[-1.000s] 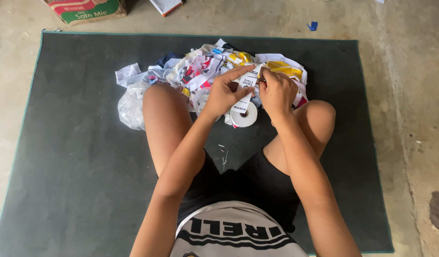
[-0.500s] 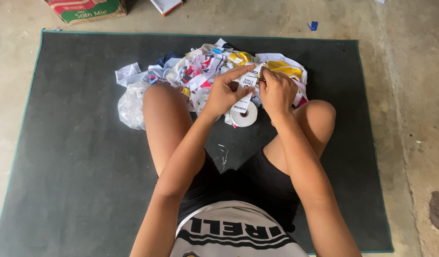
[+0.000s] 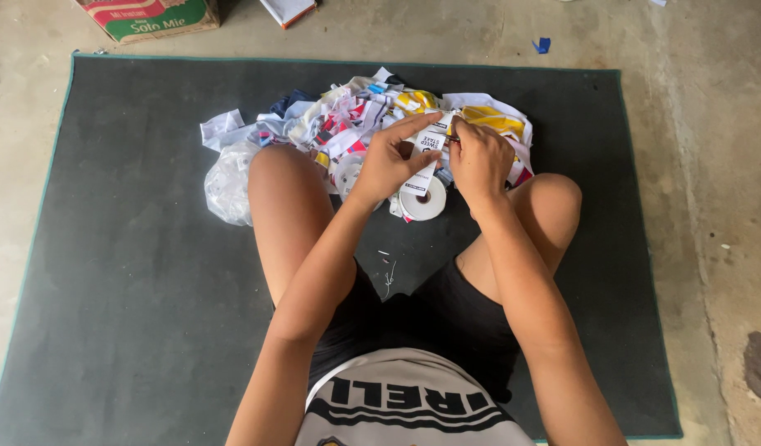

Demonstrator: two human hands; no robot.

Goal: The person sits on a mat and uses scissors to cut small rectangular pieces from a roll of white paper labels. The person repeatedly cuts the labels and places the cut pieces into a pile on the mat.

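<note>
We see both hands raised over the near edge of a heap of cloth scraps [image 3: 372, 111] at twelve o'clock from the body. The left hand [image 3: 388, 161] pinches a small white label [image 3: 431, 142] between thumb and fingers, its forefinger stretched out along the label's top. The right hand [image 3: 478, 161] is curled tight and touches the same label at its three o'clock edge; whether it grips a tool there we cannot tell. Just below the label, at six o'clock, a white roll of tape [image 3: 424, 200] lies on the dark mat [image 3: 132, 314]. A clear plastic bag [image 3: 227, 182] sits at nine o'clock of the left knee. A cardboard box [image 3: 145, 16] stands beyond the mat at eleven o'clock.
</note>
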